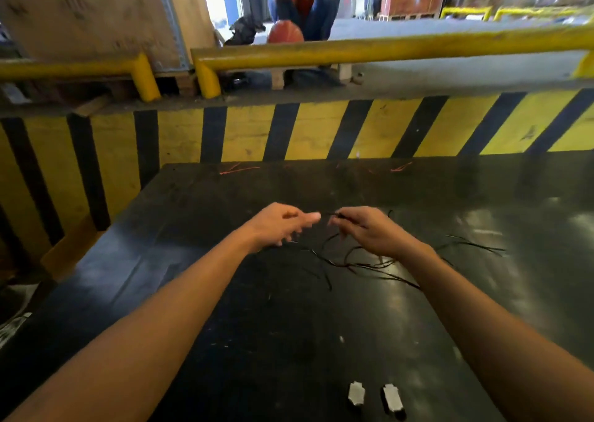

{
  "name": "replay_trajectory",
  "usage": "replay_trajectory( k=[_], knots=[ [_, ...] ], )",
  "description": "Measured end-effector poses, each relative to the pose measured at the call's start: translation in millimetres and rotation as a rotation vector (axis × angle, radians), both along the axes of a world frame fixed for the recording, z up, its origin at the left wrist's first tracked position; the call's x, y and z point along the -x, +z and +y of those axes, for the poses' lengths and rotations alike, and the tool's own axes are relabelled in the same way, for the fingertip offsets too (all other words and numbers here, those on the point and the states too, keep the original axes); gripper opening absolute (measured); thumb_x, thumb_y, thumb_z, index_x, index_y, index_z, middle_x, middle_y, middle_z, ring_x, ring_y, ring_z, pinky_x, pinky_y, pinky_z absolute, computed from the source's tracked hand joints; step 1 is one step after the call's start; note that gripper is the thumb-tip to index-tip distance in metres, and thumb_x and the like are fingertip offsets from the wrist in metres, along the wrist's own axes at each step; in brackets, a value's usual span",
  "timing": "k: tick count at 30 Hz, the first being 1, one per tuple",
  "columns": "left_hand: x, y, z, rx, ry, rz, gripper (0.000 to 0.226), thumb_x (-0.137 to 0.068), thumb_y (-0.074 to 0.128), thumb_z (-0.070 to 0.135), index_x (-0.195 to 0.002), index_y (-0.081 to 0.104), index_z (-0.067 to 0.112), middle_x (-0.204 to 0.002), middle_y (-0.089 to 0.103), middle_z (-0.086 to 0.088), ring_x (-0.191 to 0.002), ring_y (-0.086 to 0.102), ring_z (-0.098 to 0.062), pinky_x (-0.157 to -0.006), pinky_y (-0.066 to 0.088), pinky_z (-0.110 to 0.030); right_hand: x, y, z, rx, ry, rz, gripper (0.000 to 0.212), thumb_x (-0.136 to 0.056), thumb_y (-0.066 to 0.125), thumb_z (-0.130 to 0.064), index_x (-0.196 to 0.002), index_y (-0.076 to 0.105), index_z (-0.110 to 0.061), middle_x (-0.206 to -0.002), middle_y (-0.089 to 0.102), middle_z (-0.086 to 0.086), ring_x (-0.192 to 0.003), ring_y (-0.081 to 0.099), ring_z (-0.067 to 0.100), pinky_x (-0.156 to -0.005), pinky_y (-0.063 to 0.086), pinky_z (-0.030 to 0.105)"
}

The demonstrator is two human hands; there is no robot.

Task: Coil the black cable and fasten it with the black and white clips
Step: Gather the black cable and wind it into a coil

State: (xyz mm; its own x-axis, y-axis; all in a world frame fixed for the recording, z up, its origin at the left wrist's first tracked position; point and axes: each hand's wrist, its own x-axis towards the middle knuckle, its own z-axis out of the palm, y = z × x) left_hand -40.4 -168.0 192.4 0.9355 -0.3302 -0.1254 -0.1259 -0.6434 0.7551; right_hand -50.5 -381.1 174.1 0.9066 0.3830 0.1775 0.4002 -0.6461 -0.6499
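A thin black cable (360, 263) lies in loose loops on the black table (225, 309), spreading right towards the far strands. My right hand (369, 231) pinches one end of the cable between thumb and fingers, raised a little above the table. My left hand (279, 223) hovers just left of it, fingers apart and thumb pointing at the cable end, holding nothing that I can see. Two small clips rest near the front edge: a white clip (356, 393) and beside it a clip with a white top on a black body (392, 398).
Behind the table runs a yellow-and-black striped barrier (289, 132) with yellow rails (385, 50) above it. A person in red crouches beyond the rails next to an orange ball (285, 32). Thin orange threads (239, 169) lie at the table's far edge.
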Motion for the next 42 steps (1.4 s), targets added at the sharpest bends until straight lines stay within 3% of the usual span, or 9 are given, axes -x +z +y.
replay_trajectory(
  k=[4, 7, 10, 14, 19, 25, 34, 39, 42],
  knots=[
    [9, 5, -23, -0.115, -0.128, -0.076, 0.047, -0.082, 0.062, 0.051, -0.066, 0.064, 0.008, -0.068, 0.052, -0.01, -0.063, 0.051, -0.016, -0.066, 0.042, -0.031, -8, 23, -34, 0.205, 0.002, -0.043, 0.023, -0.094, 0.048, -0.027, -0.102, 0.067, -0.015, -0.076, 0.059, -0.008, -0.072, 0.054, 0.007, -0.068, 0.037, 0.022],
    [15, 23, -46, 0.322, -0.119, 0.155, 0.047, -0.092, 0.052, 0.038, -0.061, 0.069, 0.008, -0.083, 0.069, -0.015, -0.084, 0.065, -0.023, -0.087, 0.053, -0.037, -21, 25, -51, 0.261, -0.034, -0.058, 0.025, -0.096, 0.043, -0.027, -0.097, 0.064, -0.013, -0.078, 0.058, 0.0, -0.076, 0.054, 0.017, -0.07, 0.038, 0.029],
    [17, 35, -65, 0.879, -0.207, 0.414, 0.052, -0.096, 0.041, 0.033, -0.049, 0.054, 0.015, -0.08, 0.073, -0.011, -0.078, 0.071, -0.024, -0.079, 0.057, -0.038, -24, 15, -50, 0.186, -0.051, -0.044, 0.023, -0.098, 0.039, -0.03, -0.08, 0.051, -0.021, -0.069, 0.053, -0.001, -0.072, 0.055, 0.022, -0.068, 0.038, 0.032],
    [4, 45, -87, 1.365, 0.06, 0.229, 0.039, -0.099, 0.037, 0.033, -0.083, 0.067, 0.014, -0.114, 0.069, -0.003, -0.118, 0.058, -0.024, -0.1, 0.042, -0.047, -8, -22, -28, 0.224, 0.043, 0.021, 0.028, -0.099, 0.035, -0.032, -0.08, 0.046, -0.014, -0.073, 0.054, 0.007, -0.071, 0.053, 0.024, -0.066, 0.033, 0.029],
    [-25, 9, -62, 0.487, 0.2, -0.189, 0.035, -0.098, 0.04, 0.034, -0.116, 0.066, 0.019, -0.123, 0.059, 0.006, -0.122, 0.047, -0.009, -0.111, 0.029, -0.049, -5, -22, -49, 0.304, 0.13, 0.042, 0.032, -0.097, 0.035, -0.04, -0.077, 0.05, -0.02, -0.068, 0.052, -0.001, -0.066, 0.052, 0.018, -0.068, 0.044, 0.035],
    [-19, -18, -36, -0.111, 0.009, 0.128, 0.052, -0.094, 0.038, 0.049, -0.138, 0.049, 0.023, -0.129, 0.051, 0.007, -0.117, 0.047, -0.014, -0.099, 0.04, -0.041, -33, 27, -94, 0.341, 0.009, -0.146, 0.017, -0.092, 0.052, -0.033, -0.084, 0.061, -0.022, -0.063, 0.051, -0.014, -0.059, 0.05, -0.001, -0.062, 0.039, 0.024],
    [12, -3, -55, 0.659, -0.349, 0.871, 0.047, -0.089, 0.037, 0.053, -0.136, 0.038, 0.05, -0.146, 0.045, -0.001, -0.114, 0.062, -0.034, -0.088, 0.045, -0.064, -59, 16, -69, 0.173, -0.35, -0.272, 0.03, -0.094, 0.045, -0.036, -0.093, 0.063, -0.013, -0.088, 0.068, 0.013, -0.079, 0.061, 0.028, -0.066, 0.038, 0.03],
    [6, 24, -76, 1.148, -0.133, 0.525, 0.044, -0.096, 0.03, 0.042, -0.139, 0.037, 0.042, -0.147, 0.043, -0.001, -0.125, 0.049, -0.039, -0.092, 0.041, -0.068, -9, -33, -25, 0.104, 0.036, 0.124, 0.032, -0.098, 0.036, -0.033, -0.101, 0.064, -0.018, -0.095, 0.064, 0.003, -0.092, 0.06, 0.018, -0.077, 0.04, 0.028],
    [-14, 22, -65, 1.158, 0.118, 0.335, 0.046, -0.099, 0.027, 0.039, -0.145, 0.028, 0.04, -0.157, 0.027, -0.001, -0.139, 0.029, -0.042, -0.098, 0.028, -0.07, 16, -36, -17, 0.168, 0.211, 0.158, 0.033, -0.099, 0.032, -0.037, -0.098, 0.062, -0.023, -0.082, 0.058, -0.011, -0.084, 0.056, 0.007, -0.08, 0.042, 0.027]
  ],
)
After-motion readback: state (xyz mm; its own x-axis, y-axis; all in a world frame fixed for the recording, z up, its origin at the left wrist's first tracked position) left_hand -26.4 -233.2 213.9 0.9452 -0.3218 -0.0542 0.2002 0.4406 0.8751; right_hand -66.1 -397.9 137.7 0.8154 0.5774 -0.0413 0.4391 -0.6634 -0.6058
